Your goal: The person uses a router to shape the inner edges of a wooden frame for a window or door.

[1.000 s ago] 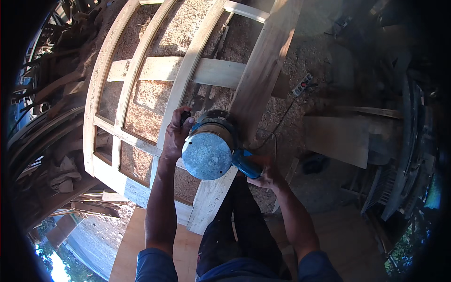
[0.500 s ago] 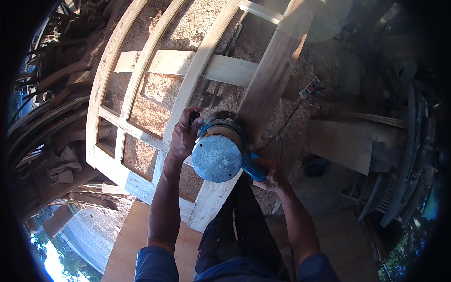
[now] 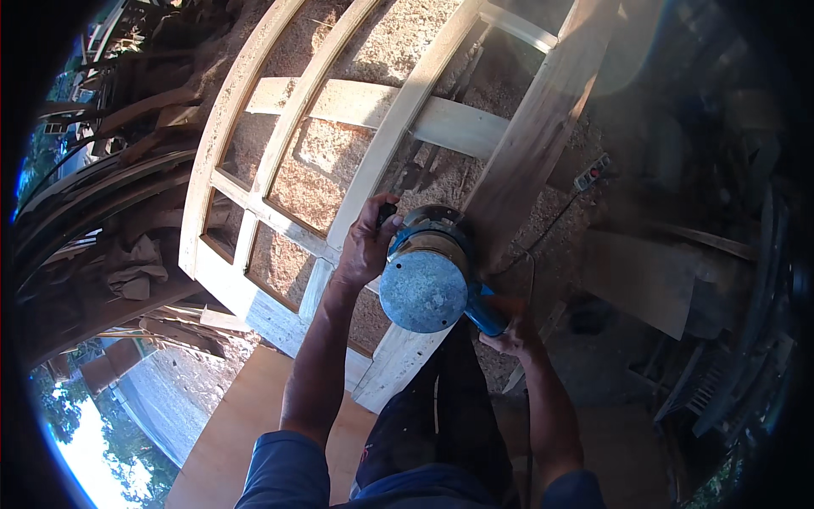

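Observation:
In both hands is a blue router [image 3: 423,291] with a round grey metal cap on top and a dark base under it. My left hand [image 3: 368,241] is closed around its black knob on the left. On the right, my right hand [image 3: 511,328] wraps its blue handle, partly in shadow. The router sits over the near right member of a curved wooden frame [image 3: 405,119], made of several bars and crosspieces. Its body hides the cutting end and the wood beneath. The frame's near corner [image 3: 366,392] shows below the router, by my legs.
Sawdust [image 3: 318,174] covers the ground between the bars. A power strip [image 3: 592,173] with a cable lies to the right, near a flat board [image 3: 636,280]. Wood pieces pile up at the left, beside a crumpled cloth [image 3: 138,267]. A plywood sheet [image 3: 233,424] lies at the near left.
The view has turned slightly, so frame, router and hands all appear farther right. Both hands keep their grip, and the router has barely moved against the frame.

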The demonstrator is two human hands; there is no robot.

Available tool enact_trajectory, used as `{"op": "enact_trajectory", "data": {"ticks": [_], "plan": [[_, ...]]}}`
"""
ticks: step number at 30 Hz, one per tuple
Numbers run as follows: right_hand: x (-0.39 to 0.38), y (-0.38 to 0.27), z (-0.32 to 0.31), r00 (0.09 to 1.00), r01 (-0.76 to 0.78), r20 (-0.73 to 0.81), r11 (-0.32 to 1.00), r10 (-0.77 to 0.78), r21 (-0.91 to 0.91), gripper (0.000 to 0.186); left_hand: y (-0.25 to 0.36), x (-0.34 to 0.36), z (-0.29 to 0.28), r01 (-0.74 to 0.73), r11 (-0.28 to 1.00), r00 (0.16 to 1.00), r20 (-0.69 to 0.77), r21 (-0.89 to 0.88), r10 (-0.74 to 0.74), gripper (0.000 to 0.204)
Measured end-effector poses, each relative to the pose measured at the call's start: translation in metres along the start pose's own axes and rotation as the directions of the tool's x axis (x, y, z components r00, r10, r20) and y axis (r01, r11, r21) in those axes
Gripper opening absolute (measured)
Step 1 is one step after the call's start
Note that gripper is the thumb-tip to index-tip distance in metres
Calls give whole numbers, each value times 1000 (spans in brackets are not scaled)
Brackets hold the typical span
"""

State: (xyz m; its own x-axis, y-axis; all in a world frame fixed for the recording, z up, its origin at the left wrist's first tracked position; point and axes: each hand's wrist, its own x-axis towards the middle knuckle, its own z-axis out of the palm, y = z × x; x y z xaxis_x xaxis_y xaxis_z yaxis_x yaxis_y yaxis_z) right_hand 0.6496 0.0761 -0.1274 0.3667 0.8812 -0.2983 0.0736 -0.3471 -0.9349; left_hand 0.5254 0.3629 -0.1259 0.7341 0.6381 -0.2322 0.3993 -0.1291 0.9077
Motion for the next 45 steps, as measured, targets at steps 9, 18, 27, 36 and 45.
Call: {"op": "enact_trajectory", "data": {"ticks": [9,18,27,36,45], "plan": [[-6,2,3,999,42,-17,999,-42,-11,46,2,-10,-2,39,999,999,-3,26,-38,33],[-12,2,8,1000,30,5,999,-30,-12,50,2,-18,-3,53,998,999,13,-18,-52,31],[-14,8,17,999,-7,32,999,6,51,45,4,-27,-9,71,997,997,21,-3,-71,29],[-19,4,16,1000,22,15,999,-23,42,42,7,-32,-7,128,992,991,26,6,-128,28],[-34,31,30,985,-165,63,985,163,39,47,-1,-43,-21,89,996,996,18,23,-89,33]]}}
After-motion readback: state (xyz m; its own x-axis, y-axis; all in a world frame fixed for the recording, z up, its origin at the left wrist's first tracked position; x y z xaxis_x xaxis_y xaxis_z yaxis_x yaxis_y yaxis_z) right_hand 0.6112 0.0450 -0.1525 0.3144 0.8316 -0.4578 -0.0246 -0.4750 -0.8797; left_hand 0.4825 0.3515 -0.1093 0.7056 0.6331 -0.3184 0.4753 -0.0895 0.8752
